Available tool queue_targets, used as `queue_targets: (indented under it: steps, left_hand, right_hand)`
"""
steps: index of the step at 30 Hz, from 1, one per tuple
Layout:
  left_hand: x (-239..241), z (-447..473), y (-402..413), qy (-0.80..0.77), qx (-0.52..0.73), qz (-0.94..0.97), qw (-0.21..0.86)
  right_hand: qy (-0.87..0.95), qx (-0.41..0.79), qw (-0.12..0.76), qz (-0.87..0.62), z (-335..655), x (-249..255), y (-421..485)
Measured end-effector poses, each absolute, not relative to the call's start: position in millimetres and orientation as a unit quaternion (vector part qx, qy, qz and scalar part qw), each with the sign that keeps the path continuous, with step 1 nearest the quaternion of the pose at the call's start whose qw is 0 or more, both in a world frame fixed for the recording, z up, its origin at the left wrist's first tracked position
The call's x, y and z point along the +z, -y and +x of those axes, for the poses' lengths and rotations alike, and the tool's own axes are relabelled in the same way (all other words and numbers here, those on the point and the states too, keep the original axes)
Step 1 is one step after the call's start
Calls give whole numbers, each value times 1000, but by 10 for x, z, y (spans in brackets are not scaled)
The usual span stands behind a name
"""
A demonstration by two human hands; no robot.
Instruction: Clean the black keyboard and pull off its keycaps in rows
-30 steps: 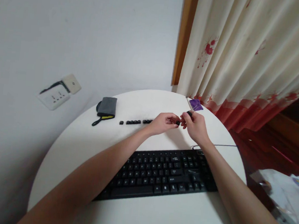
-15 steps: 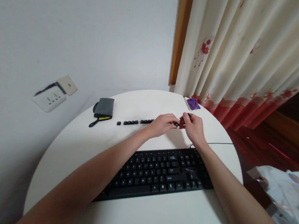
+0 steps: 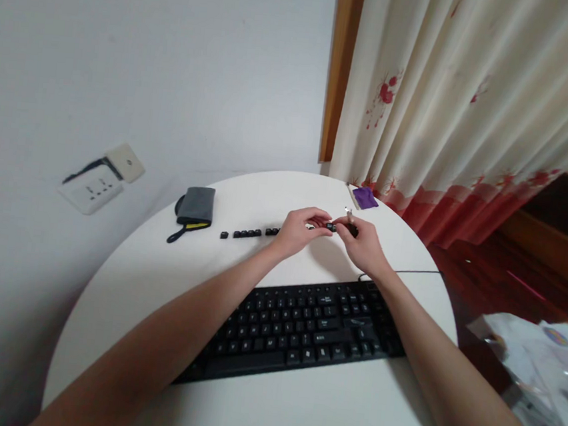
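Above the back part of the white table, my left hand (image 3: 302,233) is closed, thumb and fingertips pinching a small black keycap (image 3: 331,227). My right hand (image 3: 363,243) faces it, with fingertips meeting the keycap's right side. A small tool with a thin metal wire end, apparently a keycap puller (image 3: 349,214), sticks up from my right fist; its dark handle is mostly covered by the fingers. Left of my hands, a row of black keycaps (image 3: 247,233) lies on the table, its right end hidden behind my left hand. The black keyboard (image 3: 297,328) lies beneath my forearms.
A grey pouch (image 3: 197,206) with yellow lining sits at the table's left back. By the back right edge lies a purple packet (image 3: 364,198). The keyboard's cable (image 3: 416,272) runs off to the right. White plastic bags (image 3: 536,358) are beyond the table's right side.
The keycap has turned and risen slightly between my fingertips. My right hand has rotated, so the puller's wire end now points upward rather than to the right.
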State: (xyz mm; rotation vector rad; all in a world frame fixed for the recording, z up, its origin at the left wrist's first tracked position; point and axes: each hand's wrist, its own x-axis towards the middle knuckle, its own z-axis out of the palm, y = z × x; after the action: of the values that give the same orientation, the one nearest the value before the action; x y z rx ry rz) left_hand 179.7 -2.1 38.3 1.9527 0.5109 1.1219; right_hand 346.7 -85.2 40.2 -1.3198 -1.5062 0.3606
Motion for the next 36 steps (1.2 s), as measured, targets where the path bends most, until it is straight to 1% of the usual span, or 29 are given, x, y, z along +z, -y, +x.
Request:
queue_targets:
  steps: [2, 12, 16, 20, 23, 25, 27, 31, 36]
  left_hand:
    - [380, 1792, 11, -206, 449, 769, 406]
    - [395, 1739, -3, -150, 438, 795, 393]
    - [403, 1743, -1, -157, 470, 781, 379]
    - [457, 1714, 8, -197, 516, 764, 333]
    - [480, 1685, -2, -211, 536, 758, 305]
    - [483, 1671, -10, -214, 545, 755, 296]
    - [479, 1663, -13, -216, 547, 754, 292]
    - [467, 1656, -16, -221, 536, 759, 298]
    - [462, 1659, -29, -223, 533, 760, 298]
  right_hand:
    - [660, 159, 497, -540, 3439, 414, 879]
    - [667, 141, 463, -566, 3396, 477, 952]
    - [665, 122, 448, -585, 3448, 525, 916]
    - [649, 83, 400, -641, 3705, 573, 781]
    - [633, 56, 333, -696, 3939, 531, 648]
    - [642, 59, 280, -712, 4050, 456, 571]
    - [653, 71, 249, -712, 4110, 361, 511]
    - [664, 88, 228, -707, 4119, 207, 416]
    - [670, 91, 217, -704, 4079, 149, 322]
